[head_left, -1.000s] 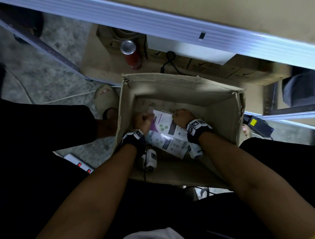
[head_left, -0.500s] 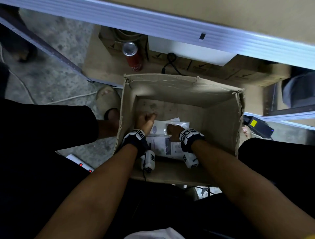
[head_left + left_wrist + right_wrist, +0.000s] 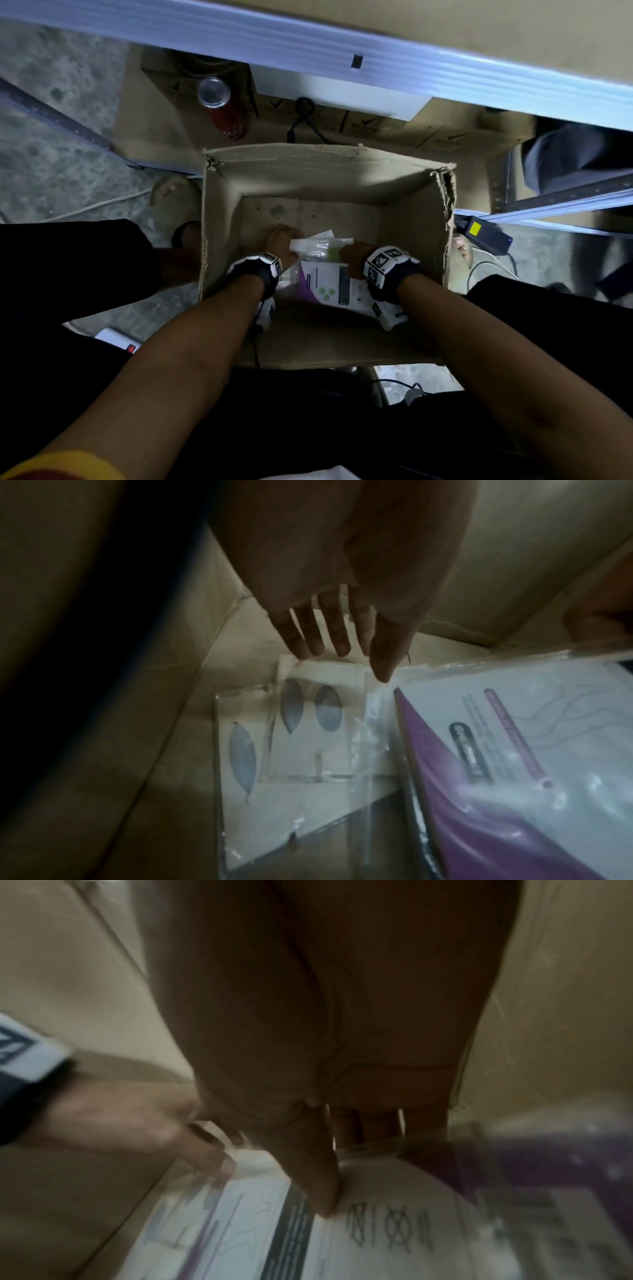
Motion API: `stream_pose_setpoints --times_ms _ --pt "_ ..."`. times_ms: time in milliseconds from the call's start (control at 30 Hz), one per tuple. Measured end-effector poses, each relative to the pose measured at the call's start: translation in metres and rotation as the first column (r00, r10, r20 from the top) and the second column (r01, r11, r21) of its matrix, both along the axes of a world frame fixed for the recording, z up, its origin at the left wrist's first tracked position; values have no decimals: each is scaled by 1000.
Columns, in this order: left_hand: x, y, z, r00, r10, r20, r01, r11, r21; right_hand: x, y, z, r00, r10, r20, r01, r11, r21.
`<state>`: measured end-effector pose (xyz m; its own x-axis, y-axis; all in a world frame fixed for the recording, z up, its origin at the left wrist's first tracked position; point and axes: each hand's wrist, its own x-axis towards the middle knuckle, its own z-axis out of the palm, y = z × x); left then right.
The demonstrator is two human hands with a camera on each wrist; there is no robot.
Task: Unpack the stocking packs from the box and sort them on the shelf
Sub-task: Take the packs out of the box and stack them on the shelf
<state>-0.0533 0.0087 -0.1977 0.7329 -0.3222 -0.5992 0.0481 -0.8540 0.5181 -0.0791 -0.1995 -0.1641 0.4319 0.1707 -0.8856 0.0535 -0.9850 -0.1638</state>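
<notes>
Both my hands are down in the cardboard box [image 3: 416, 219] — right hand [image 3: 352, 257] pinching the purple-and-white stocking pack [image 3: 329, 286], left hand [image 3: 279, 241] flat-fingered on the clear packs [image 3: 308, 731]. Beyond — a red can [image 3: 224, 109].

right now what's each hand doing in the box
Left hand: open, straight fingers touching the top edge of a clear stocking pack.
Right hand: pinching the purple and white stocking pack.

a stockroom: bare concrete floor [image 3: 51, 164], metal shelving rail [image 3: 342, 44], cardboard boxes [image 3: 428, 133] stacked underneath.
</notes>
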Motion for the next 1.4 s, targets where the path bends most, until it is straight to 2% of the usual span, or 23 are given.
stream_pose_setpoints --times_ms 333,500,567,700,767,867,967,1067,1267,1333,1400 --pt "4 2 -5 979 -202 41 185 950 251 0 15 24 997 -67 -23 66 997 -47" --pt "2 -2 -5 977 -212 34 192 933 305 -5 19 36 987 -119 108 125 990 -57" --pt "1 -4 -4 985 -169 22 155 943 294 -5 19 41 988 -120 101 126 990 -58" --pt "-1 -3 -2 983 -134 -122 167 932 323 -4 22 47 994 -109 30 110 993 -33" --pt "-2 0 -4 970 -164 -178 214 923 318 -5 22 48 996 -87 2 87 995 -43" --pt "-3 1 -3 965 -182 -187 234 919 318 -6 26 53 998 -62 15 63 996 -69" --pt "5 0 4 973 -177 -148 213 935 284 -1 29 57 990 -114 78 119 990 -74" --pt "13 1 18 979 -176 -104 197 951 240 4 27 67 989 -148 32 150 987 -66" --pt "27 2 65 982 -186 -22 188 974 129 -4 11 107 982 -168 91 173 983 -55" --pt "32 6 83 988 -150 25 147 984 101 -6 12 126 986 -114 120 125 988 -92" --pt "32 8 102 993 -83 87 78 995 59 -6 20 142 973 30 227 -5 994 -111"
